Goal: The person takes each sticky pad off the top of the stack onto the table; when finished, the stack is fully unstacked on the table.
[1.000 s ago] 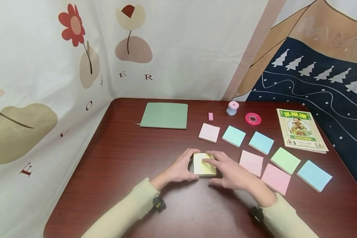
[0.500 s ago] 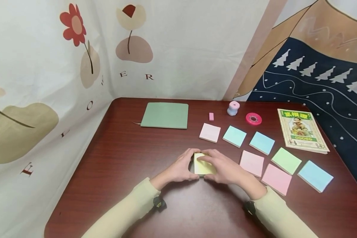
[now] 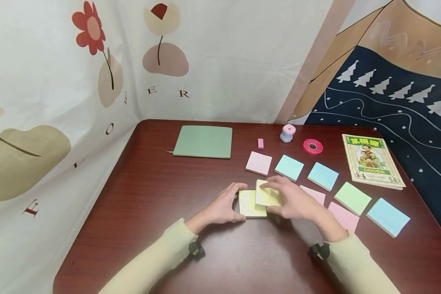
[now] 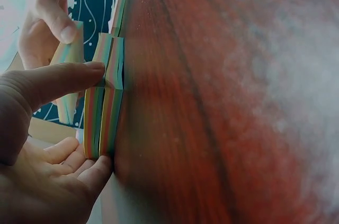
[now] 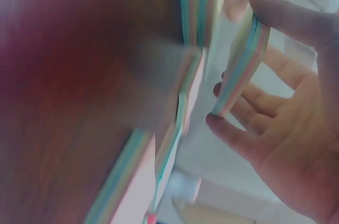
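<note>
On the table (image 3: 150,212), the sticky-note pad (image 3: 250,203) lies near the front, between the left hand (image 3: 222,207) and right hand (image 3: 297,202). More sticky-note pads (image 3: 353,197) spread to its right. Behind them sit an eraser (image 3: 260,143), thread spool (image 3: 288,133) and tape roll (image 3: 312,146); notebook (image 3: 203,142) back left, booklet (image 3: 373,160) far right.

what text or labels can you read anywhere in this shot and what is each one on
"E R": brown capitals on the flower curtain, behind the table.
"O", "L", "F": loose brown capitals curving down the curtain's left side; with the rest, part of a word whose missing letters cannot be seen.
Book cover: green title band with characters and a row of round marks below, too small to read.
Sticky note pads: no writing visible.
</note>
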### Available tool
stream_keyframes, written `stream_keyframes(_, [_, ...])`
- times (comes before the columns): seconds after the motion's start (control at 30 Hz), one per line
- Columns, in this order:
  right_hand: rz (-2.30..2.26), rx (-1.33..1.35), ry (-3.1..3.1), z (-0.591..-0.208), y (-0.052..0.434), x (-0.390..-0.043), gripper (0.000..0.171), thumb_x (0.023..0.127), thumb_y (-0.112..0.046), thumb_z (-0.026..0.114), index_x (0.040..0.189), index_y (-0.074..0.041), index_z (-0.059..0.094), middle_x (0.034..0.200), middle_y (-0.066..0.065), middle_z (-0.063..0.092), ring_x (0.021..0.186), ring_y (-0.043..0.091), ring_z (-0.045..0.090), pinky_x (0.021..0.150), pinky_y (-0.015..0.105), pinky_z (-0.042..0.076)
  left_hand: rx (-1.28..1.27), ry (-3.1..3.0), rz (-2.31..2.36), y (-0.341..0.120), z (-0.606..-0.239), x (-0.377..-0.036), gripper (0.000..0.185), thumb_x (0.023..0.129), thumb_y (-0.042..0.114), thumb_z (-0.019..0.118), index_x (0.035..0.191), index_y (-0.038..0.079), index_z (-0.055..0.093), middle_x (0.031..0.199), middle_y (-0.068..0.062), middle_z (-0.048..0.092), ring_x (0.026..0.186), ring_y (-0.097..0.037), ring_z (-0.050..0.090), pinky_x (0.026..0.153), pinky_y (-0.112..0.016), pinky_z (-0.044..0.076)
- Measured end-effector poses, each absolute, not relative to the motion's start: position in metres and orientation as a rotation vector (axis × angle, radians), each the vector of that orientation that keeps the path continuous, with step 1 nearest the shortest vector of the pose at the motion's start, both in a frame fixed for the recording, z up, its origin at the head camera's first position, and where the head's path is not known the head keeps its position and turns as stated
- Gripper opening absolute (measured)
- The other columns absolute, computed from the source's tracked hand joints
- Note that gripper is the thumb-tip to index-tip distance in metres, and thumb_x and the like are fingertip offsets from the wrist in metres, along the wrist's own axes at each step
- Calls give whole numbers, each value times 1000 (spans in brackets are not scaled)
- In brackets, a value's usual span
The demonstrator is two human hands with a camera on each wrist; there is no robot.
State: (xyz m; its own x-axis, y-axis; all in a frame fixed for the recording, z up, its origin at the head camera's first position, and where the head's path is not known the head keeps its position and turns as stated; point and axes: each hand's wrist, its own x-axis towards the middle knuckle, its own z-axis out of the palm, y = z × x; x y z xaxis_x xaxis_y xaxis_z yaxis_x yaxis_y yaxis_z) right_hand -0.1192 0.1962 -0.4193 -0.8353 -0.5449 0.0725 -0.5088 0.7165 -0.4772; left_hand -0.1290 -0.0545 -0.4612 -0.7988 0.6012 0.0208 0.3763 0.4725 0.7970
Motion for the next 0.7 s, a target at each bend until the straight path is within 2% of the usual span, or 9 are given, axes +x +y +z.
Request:
stream_keyframes(0.17, [-748,-727,2872,-423,216,-128,61,72,-20,85,128,-15,63,129,11,56,116,30,51,91,52,48,839,2459,1238,-54,-463,-129,88,65,2,88,139,-1,40,135,-11,48,122,-24,50,104,-31,43])
stream_keyframes(0.43, [-552,-685,2916,-436,217,-133,58,72,-20,84,126,-15,65,126,12,58,114,31,53,86,53,51,838,2475,1217,-54,-462,-128,87,66,4,88,139,0,41,134,-10,49,121,-24,50,103,-32,43])
stream_keyframes(0.7, [-466,-595,2904,-438,209,-135,62,72,-21,85,131,-18,62,137,17,52,125,37,47,87,60,49,836,2491,1193,-53,-461,-129,86,66,5,88,139,2,42,133,-9,50,119,-22,51,103,-33,43])
